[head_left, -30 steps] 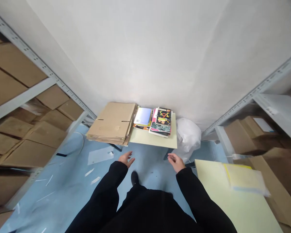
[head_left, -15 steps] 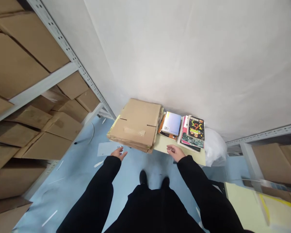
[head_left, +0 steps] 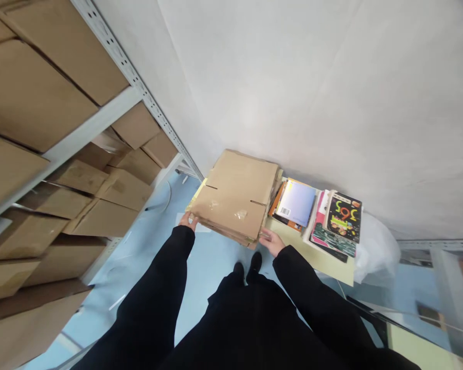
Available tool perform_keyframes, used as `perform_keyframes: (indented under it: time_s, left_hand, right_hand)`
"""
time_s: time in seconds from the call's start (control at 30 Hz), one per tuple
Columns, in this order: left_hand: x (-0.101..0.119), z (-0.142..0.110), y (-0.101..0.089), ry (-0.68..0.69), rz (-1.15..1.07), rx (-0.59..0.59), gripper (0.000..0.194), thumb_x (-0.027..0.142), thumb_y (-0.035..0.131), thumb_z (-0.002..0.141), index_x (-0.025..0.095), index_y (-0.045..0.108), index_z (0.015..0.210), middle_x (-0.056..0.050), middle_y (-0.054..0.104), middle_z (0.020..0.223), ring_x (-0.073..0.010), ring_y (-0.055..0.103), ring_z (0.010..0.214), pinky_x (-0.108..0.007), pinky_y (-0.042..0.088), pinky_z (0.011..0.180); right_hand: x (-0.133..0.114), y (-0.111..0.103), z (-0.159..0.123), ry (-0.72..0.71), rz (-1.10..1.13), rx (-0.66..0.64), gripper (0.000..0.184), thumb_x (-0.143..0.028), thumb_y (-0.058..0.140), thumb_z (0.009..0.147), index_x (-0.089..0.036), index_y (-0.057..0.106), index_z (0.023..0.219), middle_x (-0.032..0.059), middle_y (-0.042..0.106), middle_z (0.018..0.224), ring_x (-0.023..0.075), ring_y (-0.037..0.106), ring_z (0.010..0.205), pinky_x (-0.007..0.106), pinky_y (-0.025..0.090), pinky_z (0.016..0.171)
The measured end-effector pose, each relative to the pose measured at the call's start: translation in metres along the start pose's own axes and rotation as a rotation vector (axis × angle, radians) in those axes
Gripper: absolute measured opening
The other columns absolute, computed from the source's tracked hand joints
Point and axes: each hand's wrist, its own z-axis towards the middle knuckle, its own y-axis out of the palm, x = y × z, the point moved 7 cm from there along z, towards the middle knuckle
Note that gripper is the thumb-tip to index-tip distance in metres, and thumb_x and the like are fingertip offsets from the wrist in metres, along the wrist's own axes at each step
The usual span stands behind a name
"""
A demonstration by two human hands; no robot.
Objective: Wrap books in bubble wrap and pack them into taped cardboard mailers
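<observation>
A stack of flattened cardboard boxes (head_left: 237, 190) lies on a pale yellow board beside the wall. At its front left corner, my left hand (head_left: 188, 220) is closed round the edge, some fingers hidden against the cardboard. Close against the stack's front right corner is my right hand (head_left: 272, 241), its fingers stretched out and apart, the tips at the cardboard edge. Right of the boxes are a blue and white book (head_left: 296, 202) on a small pile and a black book with colourful figures (head_left: 344, 216) on another pile.
Metal shelving (head_left: 96, 121) packed with cardboard boxes stands on the left. Beyond the books sits a white plastic bag (head_left: 378, 246). Another shelf upright (head_left: 451, 293) rises at the right. A pale wall (head_left: 293, 92) closes off the far side.
Both hands have moved forward to the front corners of the cardboard stack; the left has closed on its edge. The view has shifted left, and my feet have moved.
</observation>
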Motion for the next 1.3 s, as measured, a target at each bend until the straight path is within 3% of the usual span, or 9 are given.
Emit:
perform_keyframes:
  time_s: [0.1, 0.2, 0.4, 0.63, 0.8, 0.9, 0.97, 1.1, 1.3]
  left_hand:
    - [-0.002, 0.022, -0.009, -0.013, 0.046, -0.009, 0.053, 0.023, 0.053, 0.077, 0.012, 0.041, 0.127, -0.011, 0.049, 0.128, -0.0230, 0.040, 0.121, -0.032, 0.032, 0.101]
    - [-0.002, 0.041, -0.004, -0.008, 0.060, -0.073, 0.047, 0.019, 0.053, 0.076, 0.012, 0.047, 0.122, -0.010, 0.054, 0.122, -0.0219, 0.047, 0.116, -0.031, 0.035, 0.098]
    - [-0.001, 0.062, 0.001, 0.023, 0.059, -0.176, 0.044, 0.020, 0.060, 0.071, 0.012, 0.055, 0.114, -0.011, 0.058, 0.115, -0.0243, 0.054, 0.106, -0.034, 0.040, 0.093]
    - [0.009, 0.075, 0.002, -0.004, -0.046, -0.465, 0.034, 0.027, 0.063, 0.069, 0.011, 0.060, 0.098, -0.009, 0.067, 0.087, -0.0241, 0.062, 0.091, -0.034, 0.049, 0.081]
    - [0.016, 0.042, 0.010, -0.097, -0.171, -0.774, 0.018, 0.026, 0.065, 0.068, 0.015, 0.058, 0.080, -0.003, 0.066, 0.067, -0.0196, 0.065, 0.070, -0.031, 0.053, 0.067]
    - [0.015, 0.017, 0.007, -0.138, -0.199, -0.884, 0.016, 0.025, 0.065, 0.068, 0.016, 0.054, 0.075, 0.000, 0.064, 0.061, -0.0157, 0.064, 0.061, -0.030, 0.052, 0.066]
    - [0.013, 0.002, 0.007, -0.153, -0.204, -0.942, 0.020, 0.025, 0.068, 0.065, 0.016, 0.053, 0.074, 0.001, 0.062, 0.058, -0.0138, 0.062, 0.054, -0.030, 0.051, 0.065]
    - [0.008, -0.029, 0.011, -0.202, -0.179, -1.084, 0.031, 0.028, 0.075, 0.057, 0.014, 0.054, 0.075, 0.000, 0.061, 0.055, -0.0148, 0.060, 0.052, -0.030, 0.049, 0.064]
    - [0.005, -0.069, 0.015, -0.108, -0.145, -1.221, 0.035, 0.037, 0.076, 0.050, 0.014, 0.058, 0.070, -0.005, 0.064, 0.061, -0.0208, 0.063, 0.066, -0.034, 0.046, 0.070]
  right_hand:
    - [0.012, 0.012, 0.003, -0.001, 0.040, 0.018, 0.059, -0.030, 0.071, 0.054, -0.020, 0.055, 0.110, 0.0120, 0.055, 0.120, 0.0260, 0.054, 0.106, 0.043, 0.043, 0.089]
    - [0.023, 0.018, 0.004, 0.005, 0.018, 0.076, 0.064, -0.033, 0.069, 0.055, -0.019, 0.051, 0.115, 0.0135, 0.051, 0.124, 0.0268, 0.051, 0.110, 0.044, 0.041, 0.092]
    - [0.028, 0.017, 0.001, -0.051, -0.017, 0.269, 0.074, -0.040, 0.068, 0.055, -0.016, 0.044, 0.121, 0.0165, 0.053, 0.120, 0.0278, 0.052, 0.107, 0.044, 0.044, 0.088]
    - [0.018, 0.023, -0.016, -0.085, 0.172, 0.402, 0.074, -0.042, 0.071, 0.051, -0.018, 0.047, 0.117, 0.0146, 0.056, 0.116, 0.0272, 0.050, 0.110, 0.044, 0.043, 0.089]
    - [0.040, 0.026, -0.039, -0.101, 0.389, 0.564, 0.074, -0.042, 0.067, 0.056, -0.027, 0.039, 0.123, 0.0106, 0.046, 0.127, 0.0247, 0.053, 0.108, 0.039, 0.048, 0.084]
    - [0.070, 0.044, -0.060, 0.064, 0.426, 0.692, 0.073, -0.044, 0.066, 0.061, -0.028, 0.034, 0.125, 0.0118, 0.043, 0.129, 0.0245, 0.052, 0.108, 0.037, 0.050, 0.079]
    - [0.082, 0.068, -0.071, 0.181, 0.491, 0.651, 0.064, -0.046, 0.063, 0.067, -0.027, 0.038, 0.122, 0.0128, 0.047, 0.125, 0.0242, 0.056, 0.103, 0.037, 0.052, 0.074]
    - [0.062, 0.110, -0.080, 0.162, 0.725, 0.461, 0.041, -0.048, 0.057, 0.074, -0.022, 0.049, 0.105, 0.0120, 0.056, 0.116, 0.0206, 0.062, 0.089, 0.034, 0.053, 0.069]
    - [0.030, 0.104, -0.080, 0.197, 0.651, 0.583, 0.022, -0.035, 0.062, 0.074, -0.018, 0.052, 0.084, 0.0067, 0.064, 0.083, 0.0154, 0.065, 0.063, 0.027, 0.052, 0.055]
